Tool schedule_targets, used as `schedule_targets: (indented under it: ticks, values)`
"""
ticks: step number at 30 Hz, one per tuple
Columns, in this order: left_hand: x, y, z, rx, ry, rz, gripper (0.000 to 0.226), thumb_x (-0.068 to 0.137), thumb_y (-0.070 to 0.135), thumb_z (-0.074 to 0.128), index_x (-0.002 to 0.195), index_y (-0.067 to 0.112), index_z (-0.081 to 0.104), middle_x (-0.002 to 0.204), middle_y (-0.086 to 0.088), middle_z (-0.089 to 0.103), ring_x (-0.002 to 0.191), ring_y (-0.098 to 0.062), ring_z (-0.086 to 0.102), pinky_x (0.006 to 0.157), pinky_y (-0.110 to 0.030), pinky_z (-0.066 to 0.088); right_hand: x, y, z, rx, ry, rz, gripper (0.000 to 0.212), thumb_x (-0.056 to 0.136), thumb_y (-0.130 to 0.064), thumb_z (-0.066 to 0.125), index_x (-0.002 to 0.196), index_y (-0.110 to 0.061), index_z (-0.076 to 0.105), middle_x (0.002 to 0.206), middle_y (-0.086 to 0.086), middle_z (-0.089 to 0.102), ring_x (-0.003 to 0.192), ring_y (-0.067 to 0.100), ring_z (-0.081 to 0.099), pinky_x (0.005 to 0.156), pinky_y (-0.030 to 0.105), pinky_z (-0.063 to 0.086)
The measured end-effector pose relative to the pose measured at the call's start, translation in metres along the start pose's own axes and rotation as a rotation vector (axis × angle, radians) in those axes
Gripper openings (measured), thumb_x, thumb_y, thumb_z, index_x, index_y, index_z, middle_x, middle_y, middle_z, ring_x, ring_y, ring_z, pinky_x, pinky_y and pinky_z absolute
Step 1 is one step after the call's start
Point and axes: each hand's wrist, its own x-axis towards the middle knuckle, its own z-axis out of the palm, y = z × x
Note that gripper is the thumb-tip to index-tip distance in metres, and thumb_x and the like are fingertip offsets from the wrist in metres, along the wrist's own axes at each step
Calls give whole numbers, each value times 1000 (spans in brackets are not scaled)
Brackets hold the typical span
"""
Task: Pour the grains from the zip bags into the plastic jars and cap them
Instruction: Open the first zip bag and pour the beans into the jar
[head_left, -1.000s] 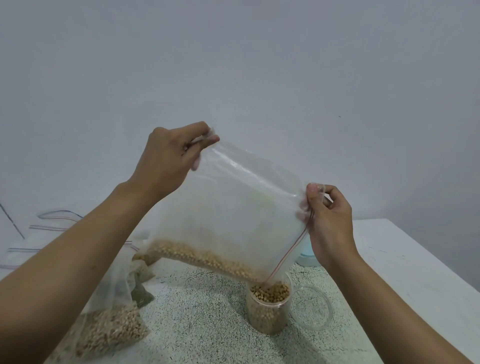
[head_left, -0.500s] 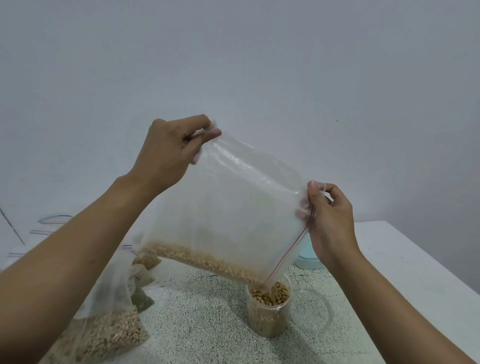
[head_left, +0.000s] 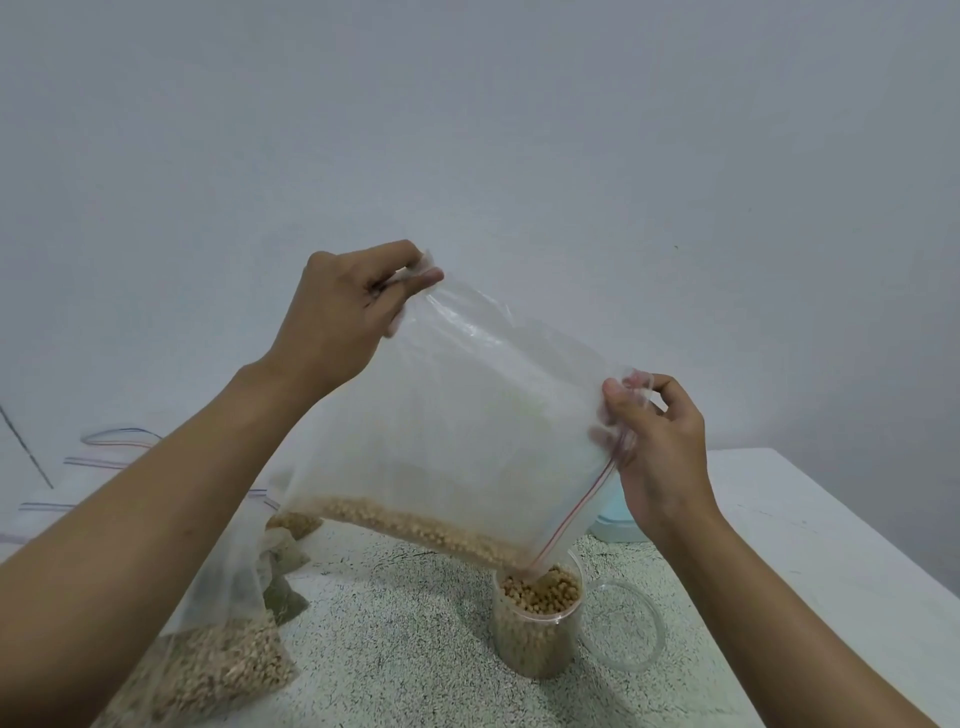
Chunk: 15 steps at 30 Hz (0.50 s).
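Note:
A clear zip bag (head_left: 467, 431) with a red zip line hangs tilted above the table. My left hand (head_left: 348, 317) pinches its upper back corner. My right hand (head_left: 660, 441) pinches the zip edge on the right. A band of tan round grains (head_left: 410, 527) lies along the bag's low edge and slides toward the open corner over a clear plastic jar (head_left: 537, 623). The jar stands upright, nearly full of the same grains. A clear round lid (head_left: 623, 629) lies flat beside the jar on its right.
More zip bags of grain (head_left: 218, 670) lie at the left under my left forearm, with another (head_left: 296, 522) behind them. A pale blue container (head_left: 618, 525) stands behind my right hand. The speckled table (head_left: 405, 649) ends at a white edge on the right.
Both hands have lifted the bag slightly and tipped it steeper. Fewer grains lie in the bag and the jar is fuller.

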Motion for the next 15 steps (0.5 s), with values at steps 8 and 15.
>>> schedule_targets:
  ticks: [8, 15]
  values:
    - [1, 1, -1, 7, 6, 18, 26, 101, 25, 64, 86, 5, 68, 48, -8, 51, 45, -10, 40, 56, -8, 33, 1, 1, 1, -7, -3, -7, 20, 88, -11, 72, 99, -12, 55, 84, 2, 60, 68, 11, 58, 59, 24, 55]
    - [1, 1, 0, -9, 2, 6, 28, 101, 23, 65, 85, 1, 68, 49, -11, 52, 46, -11, 38, 57, -8, 34, 0, 0, -1, -12, -10, -7, 14, 94, -6, 68, 95, -12, 55, 79, 0, 61, 65, 9, 61, 58, 23, 54]
